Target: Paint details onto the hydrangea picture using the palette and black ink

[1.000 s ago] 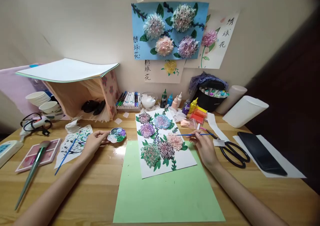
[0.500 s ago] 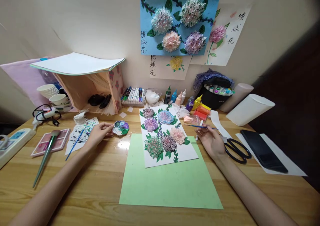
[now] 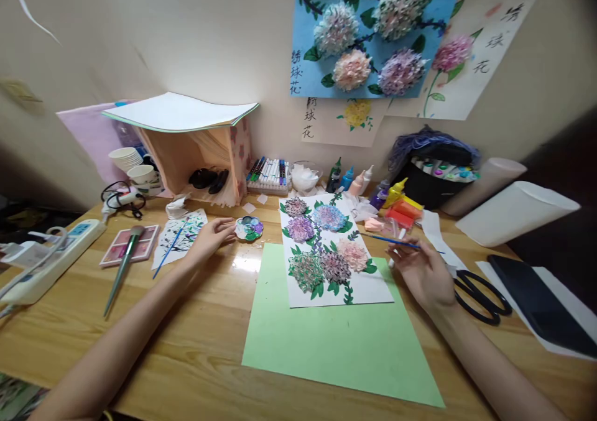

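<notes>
My right hand (image 3: 425, 270) holds a thin blue paintbrush (image 3: 396, 241) between thumb and fingers, right of the white sheet with raised flowers (image 3: 368, 287). The brush points left, over the sheet's right side. My left hand (image 3: 215, 237) lies by the left edge of a small flower-shaped paint palette (image 3: 249, 228); its fingers reach toward the rim, and a grip on it cannot be made out. The flower sheet overlaps a green sheet (image 3: 336, 352).
Left are a paint-marked paper (image 3: 186, 237) with another brush, a large makeup brush (image 3: 124, 272) and a power strip (image 3: 60, 265). Paint bottles (image 3: 357, 181) stand behind the flower sheet. Black-handled scissors (image 3: 482, 296) and a phone (image 3: 541, 303) lie right.
The view has turned left, so the table things appear shifted right. My right hand has turned slightly with the brush. My left hand stays beside the palette.
</notes>
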`<act>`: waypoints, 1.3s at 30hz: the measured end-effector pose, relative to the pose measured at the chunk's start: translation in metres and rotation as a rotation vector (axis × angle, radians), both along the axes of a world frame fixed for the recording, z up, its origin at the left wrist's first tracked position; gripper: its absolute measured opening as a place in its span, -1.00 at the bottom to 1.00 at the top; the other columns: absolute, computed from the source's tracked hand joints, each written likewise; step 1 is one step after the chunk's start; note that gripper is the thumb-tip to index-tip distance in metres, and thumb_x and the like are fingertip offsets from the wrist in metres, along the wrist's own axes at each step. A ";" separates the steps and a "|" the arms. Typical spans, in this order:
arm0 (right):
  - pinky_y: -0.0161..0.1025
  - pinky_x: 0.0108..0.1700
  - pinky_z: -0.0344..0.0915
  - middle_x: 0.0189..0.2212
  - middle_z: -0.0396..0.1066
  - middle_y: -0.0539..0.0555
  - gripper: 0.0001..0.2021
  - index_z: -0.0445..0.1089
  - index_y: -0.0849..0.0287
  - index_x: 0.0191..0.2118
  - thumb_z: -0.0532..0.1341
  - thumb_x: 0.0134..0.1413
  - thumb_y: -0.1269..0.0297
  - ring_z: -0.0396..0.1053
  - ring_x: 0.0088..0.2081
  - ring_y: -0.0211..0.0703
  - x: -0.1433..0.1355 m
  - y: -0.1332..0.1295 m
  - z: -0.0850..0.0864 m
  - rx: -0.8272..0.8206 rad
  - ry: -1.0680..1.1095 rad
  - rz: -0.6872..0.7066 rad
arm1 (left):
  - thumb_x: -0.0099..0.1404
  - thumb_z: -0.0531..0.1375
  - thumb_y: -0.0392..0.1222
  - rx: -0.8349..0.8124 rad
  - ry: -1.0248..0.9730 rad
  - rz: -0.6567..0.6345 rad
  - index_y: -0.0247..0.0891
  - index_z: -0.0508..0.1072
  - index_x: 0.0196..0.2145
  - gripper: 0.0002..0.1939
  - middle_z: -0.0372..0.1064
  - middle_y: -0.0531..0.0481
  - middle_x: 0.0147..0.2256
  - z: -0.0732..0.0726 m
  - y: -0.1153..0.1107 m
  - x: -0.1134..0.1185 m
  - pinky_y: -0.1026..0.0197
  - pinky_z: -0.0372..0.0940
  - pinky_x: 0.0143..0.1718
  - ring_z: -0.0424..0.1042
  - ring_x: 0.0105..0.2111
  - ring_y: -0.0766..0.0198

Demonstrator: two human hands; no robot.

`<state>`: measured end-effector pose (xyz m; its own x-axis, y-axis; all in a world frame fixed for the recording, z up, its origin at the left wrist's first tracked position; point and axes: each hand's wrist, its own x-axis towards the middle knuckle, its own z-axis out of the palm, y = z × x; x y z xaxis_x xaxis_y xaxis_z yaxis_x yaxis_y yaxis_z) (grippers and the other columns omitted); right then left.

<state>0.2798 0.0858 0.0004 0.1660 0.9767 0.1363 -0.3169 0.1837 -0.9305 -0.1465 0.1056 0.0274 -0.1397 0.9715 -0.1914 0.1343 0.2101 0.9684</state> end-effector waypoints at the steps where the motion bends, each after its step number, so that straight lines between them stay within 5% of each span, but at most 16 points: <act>1: -0.13 -0.24 0.40 -0.41 0.45 -0.02 -0.79 0.40 0.02 -0.35 0.05 0.13 0.14 0.45 -0.34 -0.16 -0.006 -0.004 0.006 0.037 -0.065 0.020 | 0.04 0.30 -0.07 0.009 0.010 -0.004 -0.33 0.39 -0.11 -0.53 0.43 -0.27 -0.08 0.002 -0.001 -0.001 0.14 0.39 -0.17 0.48 -0.16 0.13; 7: -0.19 -0.18 0.35 -0.26 0.42 0.08 -0.75 0.41 0.10 -0.20 0.03 0.19 0.17 0.40 -0.21 -0.13 -0.065 -0.023 0.064 0.290 -0.541 0.215 | 0.06 0.26 0.00 0.225 0.199 0.055 -0.28 0.42 -0.13 -0.56 0.41 -0.18 -0.05 0.025 -0.020 -0.040 0.13 0.29 -0.05 0.40 -0.06 0.12; 12: -0.13 -0.08 0.26 -0.19 0.41 0.07 -0.77 0.37 0.06 -0.14 -0.01 0.23 0.24 0.33 -0.13 -0.12 -0.174 0.004 0.107 0.430 -0.924 0.591 | 0.22 0.06 0.05 0.325 0.741 0.245 -0.28 0.46 -0.24 -0.63 0.49 -0.11 -0.27 0.032 -0.043 -0.093 0.20 0.29 -0.26 0.44 -0.28 0.17; 16: -0.13 -0.13 0.23 -0.26 0.43 0.09 -0.77 0.37 0.11 -0.21 -0.02 0.20 0.29 0.33 -0.21 -0.13 -0.276 0.037 0.093 0.451 -1.038 0.763 | 0.15 0.13 -0.01 0.183 0.920 0.082 -0.24 0.50 -0.44 -0.74 0.50 -0.06 -0.39 0.022 -0.049 -0.118 0.21 0.25 -0.31 0.43 -0.34 0.16; 19: -0.14 -0.12 0.20 -0.25 0.43 0.09 -0.75 0.37 0.13 -0.20 -0.05 0.20 0.26 0.32 -0.17 -0.11 -0.320 0.052 0.070 0.438 -1.042 0.789 | 0.11 0.18 -0.06 0.137 0.946 0.029 -0.24 0.51 -0.46 -0.80 0.51 -0.05 -0.38 0.018 -0.050 -0.120 0.21 0.24 -0.33 0.43 -0.34 0.16; 22: -0.15 -0.13 0.18 -0.27 0.44 0.09 -0.75 0.37 0.15 -0.26 -0.04 0.18 0.27 0.32 -0.17 -0.10 -0.332 0.058 0.058 0.418 -1.073 0.802 | 0.12 0.18 -0.14 0.118 0.971 -0.006 -0.22 0.52 -0.46 -0.85 0.51 -0.04 -0.36 0.016 -0.051 -0.113 0.22 0.22 -0.30 0.43 -0.31 0.18; 28: -0.20 -0.20 0.18 -0.33 0.43 0.05 -0.78 0.38 0.13 -0.29 -0.01 0.11 0.34 0.32 -0.24 -0.14 -0.332 0.062 0.064 0.477 -1.110 0.758 | 0.09 0.21 -0.19 0.061 1.046 0.000 -0.22 0.55 -0.46 -0.88 0.49 -0.08 -0.37 0.009 -0.050 -0.107 0.19 0.21 -0.32 0.42 -0.29 0.12; 39: -0.10 -0.14 0.21 -0.36 0.36 0.08 -0.76 0.38 0.15 -0.42 -0.03 0.07 0.45 0.22 -0.21 -0.10 -0.331 0.071 0.072 0.719 -1.231 1.012 | 0.06 0.16 -0.29 -0.002 1.115 -0.003 -0.23 0.56 -0.49 -0.85 0.51 -0.12 -0.39 0.006 -0.050 -0.106 0.19 0.21 -0.39 0.45 -0.32 0.09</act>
<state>-0.0510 0.1569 0.0721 -0.9417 0.3150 0.1181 0.2101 0.8250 -0.5246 -0.2524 0.0552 0.0337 -0.2322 0.9719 0.0383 0.9290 0.2099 0.3049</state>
